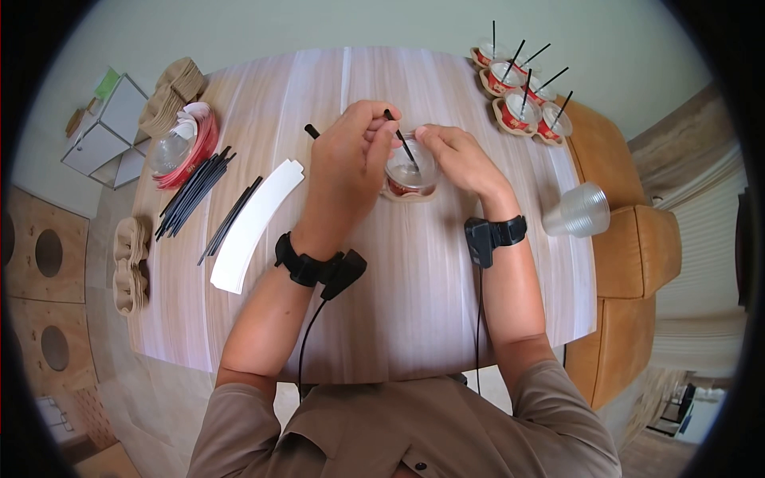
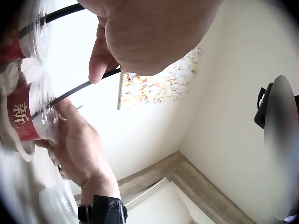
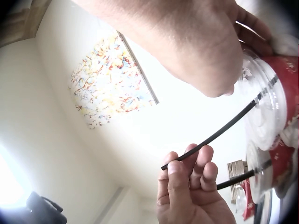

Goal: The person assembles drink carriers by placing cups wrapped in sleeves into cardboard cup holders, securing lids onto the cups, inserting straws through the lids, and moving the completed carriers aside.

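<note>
Near the middle of the table, a red paper cup (image 2: 28, 128) with a clear domed lid (image 1: 425, 169) sits in a cardboard cup carrier (image 1: 411, 198). A black straw (image 1: 405, 146) slants down through the lid. My left hand (image 1: 343, 155) pinches the upper end of this straw between thumb and fingers. On the other side, my right hand (image 1: 466, 162) holds the cup, its thumb at the lid rim and its fingers along the side. A second lidded red cup (image 2: 11, 48) stands beside it, with its own straw (image 1: 311, 131); in the head view my left hand hides most of it.
On the left lie black straws (image 1: 194, 195), a stack of white strips (image 1: 256, 227), red cups with clear lids (image 1: 199, 147) and stacked carriers (image 1: 170, 95). Lidded cups with straws (image 1: 522, 107) stand in carriers at the back right. Nested clear plastic cups (image 1: 575, 211) lie at right.
</note>
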Demonstrator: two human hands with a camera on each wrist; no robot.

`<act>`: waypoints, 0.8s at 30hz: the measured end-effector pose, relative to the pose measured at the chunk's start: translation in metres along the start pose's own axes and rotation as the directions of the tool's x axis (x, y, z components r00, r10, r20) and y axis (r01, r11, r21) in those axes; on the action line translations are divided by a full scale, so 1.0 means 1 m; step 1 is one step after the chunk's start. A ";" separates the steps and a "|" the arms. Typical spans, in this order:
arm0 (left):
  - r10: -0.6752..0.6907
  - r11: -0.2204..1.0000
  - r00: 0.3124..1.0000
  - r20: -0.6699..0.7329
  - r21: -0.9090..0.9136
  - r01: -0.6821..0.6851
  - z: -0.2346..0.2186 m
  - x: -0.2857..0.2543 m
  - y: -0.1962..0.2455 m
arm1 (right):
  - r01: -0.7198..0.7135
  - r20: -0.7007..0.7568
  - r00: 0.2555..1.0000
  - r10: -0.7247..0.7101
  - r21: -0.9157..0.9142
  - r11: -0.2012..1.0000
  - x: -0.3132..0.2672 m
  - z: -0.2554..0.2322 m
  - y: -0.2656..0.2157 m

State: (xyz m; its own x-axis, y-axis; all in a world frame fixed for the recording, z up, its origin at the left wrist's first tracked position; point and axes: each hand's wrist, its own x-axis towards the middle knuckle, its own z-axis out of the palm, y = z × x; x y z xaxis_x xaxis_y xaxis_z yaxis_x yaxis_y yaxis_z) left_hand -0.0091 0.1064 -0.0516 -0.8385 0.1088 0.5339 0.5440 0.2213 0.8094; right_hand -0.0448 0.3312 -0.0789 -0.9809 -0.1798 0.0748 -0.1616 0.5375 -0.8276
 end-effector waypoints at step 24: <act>-0.084 0.995 0.994 0.070 -0.056 0.088 0.008 -0.004 -0.016 | -0.022 0.054 0.998 0.024 -0.036 0.999 0.000 -0.001 -0.004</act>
State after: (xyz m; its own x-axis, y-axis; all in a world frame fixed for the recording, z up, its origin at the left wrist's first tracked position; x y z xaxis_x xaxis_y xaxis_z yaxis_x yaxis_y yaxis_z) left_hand -0.0150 0.1104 -0.0683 -0.8811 0.1572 0.4459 0.4693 0.1752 0.8655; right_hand -0.0445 0.3303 -0.0749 -0.9772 -0.2109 0.0248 -0.1437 0.5706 -0.8086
